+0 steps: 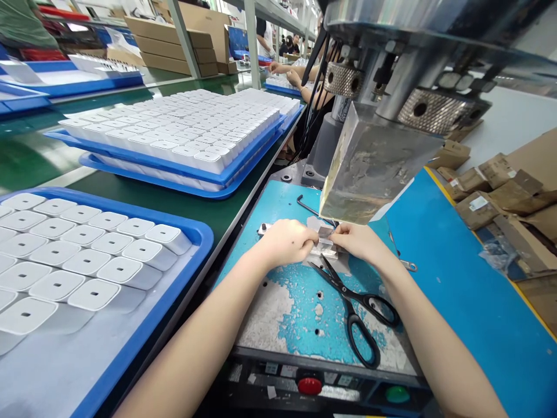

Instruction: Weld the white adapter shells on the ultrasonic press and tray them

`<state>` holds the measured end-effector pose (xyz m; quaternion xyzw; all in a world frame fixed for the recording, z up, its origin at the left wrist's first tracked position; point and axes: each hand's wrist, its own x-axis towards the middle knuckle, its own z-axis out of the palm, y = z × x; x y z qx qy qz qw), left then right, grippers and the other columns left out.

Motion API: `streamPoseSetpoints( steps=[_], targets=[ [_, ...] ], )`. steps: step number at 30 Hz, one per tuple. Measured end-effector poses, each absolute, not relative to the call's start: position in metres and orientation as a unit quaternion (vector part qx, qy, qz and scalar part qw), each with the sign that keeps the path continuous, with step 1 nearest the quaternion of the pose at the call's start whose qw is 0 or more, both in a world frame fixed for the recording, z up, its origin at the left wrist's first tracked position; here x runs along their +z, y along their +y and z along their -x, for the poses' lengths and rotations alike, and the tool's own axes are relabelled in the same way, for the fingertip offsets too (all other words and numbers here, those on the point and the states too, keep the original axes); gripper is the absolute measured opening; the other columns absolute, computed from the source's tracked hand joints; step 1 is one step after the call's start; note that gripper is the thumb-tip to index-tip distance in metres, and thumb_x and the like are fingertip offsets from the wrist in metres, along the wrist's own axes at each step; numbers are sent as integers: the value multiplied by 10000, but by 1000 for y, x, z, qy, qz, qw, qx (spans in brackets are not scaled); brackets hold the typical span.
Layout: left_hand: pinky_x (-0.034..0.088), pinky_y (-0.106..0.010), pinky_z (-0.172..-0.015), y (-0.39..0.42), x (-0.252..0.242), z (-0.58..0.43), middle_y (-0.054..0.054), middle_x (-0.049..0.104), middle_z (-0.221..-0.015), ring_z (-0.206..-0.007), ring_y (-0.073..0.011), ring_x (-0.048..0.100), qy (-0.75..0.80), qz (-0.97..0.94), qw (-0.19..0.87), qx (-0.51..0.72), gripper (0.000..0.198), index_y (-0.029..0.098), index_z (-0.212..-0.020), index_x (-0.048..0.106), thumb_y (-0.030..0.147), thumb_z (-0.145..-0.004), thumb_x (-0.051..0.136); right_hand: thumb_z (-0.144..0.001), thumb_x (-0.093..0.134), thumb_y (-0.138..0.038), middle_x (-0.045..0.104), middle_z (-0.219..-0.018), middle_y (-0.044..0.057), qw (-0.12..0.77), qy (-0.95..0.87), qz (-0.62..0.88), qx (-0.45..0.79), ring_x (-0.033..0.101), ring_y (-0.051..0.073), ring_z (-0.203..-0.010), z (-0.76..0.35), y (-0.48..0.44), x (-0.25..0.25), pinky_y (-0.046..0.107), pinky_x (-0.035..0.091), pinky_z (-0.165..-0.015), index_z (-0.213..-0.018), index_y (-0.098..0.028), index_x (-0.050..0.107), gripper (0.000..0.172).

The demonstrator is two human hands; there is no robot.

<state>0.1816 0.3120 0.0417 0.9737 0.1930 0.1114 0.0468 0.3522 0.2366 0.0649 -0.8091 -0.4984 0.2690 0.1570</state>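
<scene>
Forearms [213, 325] converge — hands [288, 241] touch silvery block [324, 248], long axis unclear.

Beyond the black-handled open scissors [343, 289], the bare left hand [289, 241] and bare right hand [357, 240] partly cover a silvery metal fixture [328, 248], too small to tell its details.

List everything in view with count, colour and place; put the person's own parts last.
Machine head: one, silver, upper right
Block: one, clear, under machine head
Plate: one, worn blue, below block
Fixture: one, silver, mid-plate
Scissors: one pair, black, near part of plate
Hex key: one, dark, far part of plate
Red button: one, red, front panel
Green button: one, green, front panel
Trays: several, blue, left
Housings: many, white, in trays
Cartons: many, brown, right and background
Left grip: one, bare, at fixture
Right grip: one, bare, at fixture
</scene>
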Motion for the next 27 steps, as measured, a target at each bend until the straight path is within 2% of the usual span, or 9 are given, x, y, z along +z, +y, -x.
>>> streamPoseSetpoints(
  steps=[7,13,15,18,22,24,27],
  targets=[
    [245,-254,-479,314,39,-182,7,607,-574,-513,-131,505,184,-973,50,129,248,202,-642,612,138,-763,405,-676,522,-265,489,-490,-29,122,-534,795,261,435,120,-495,-353,243,70,247,268,-457,-541,-210,472,153],
    [305,-244,-491,312,39,-182,10,578,-543,-511,-132,513,184,-971,71,132,255,199,-628,614,136,-754,402,-647,520,-271,423,-496,-42,152,-546,772,289,362,102,-477,-360,245,67,250,234,-454,-524,-210,399,183],
    [363,-242,-522,311,41,-182,-1,617,-611,-564,-141,555,185,-968,89,142,261,199,-695,652,139,-756,406,-638,523,-270,403,-493,-43,163,-562,758,288,336,95,-472,-362,245,64,253,218,-457,-504,-207,388,200],
    [460,-256,-637,309,44,-182,-33,681,-842,-725,-155,623,175,-960,127,180,320,199,-866,692,130,-770,395,-630,532,-266,339,-477,-49,174,-583,737,296,278,83,-457,-366,247,60,259,191,-458,-468,-203,334,264],
    [491,-270,-748,308,45,-182,-24,704,-988,-874,-162,647,157,-955,168,188,427,220,-998,691,87,-740,377,-603,554,-226,336,-482,-43,184,-588,728,301,285,84,-465,-367,248,58,259,193,-449,-455,-207,312,284],
    [493,-265,-720,308,44,-182,-13,721,-978,-839,-160,659,178,-953,171,177,489,237,-1076,676,84,-718,381,-597,560,-212,365,-485,-35,186,-586,727,306,315,90,-471,-367,249,60,257,206,-442,-448,-206,332,273],
    [469,-253,-621,308,44,-182,-1,736,-856,-645,-147,643,213,-952,158,155,520,243,-1123,662,95,-703,392,-631,565,-232,398,-475,-28,200,-566,728,332,347,95,-460,-370,248,62,253,231,-436,-449,-203,400,248]
  ],
)
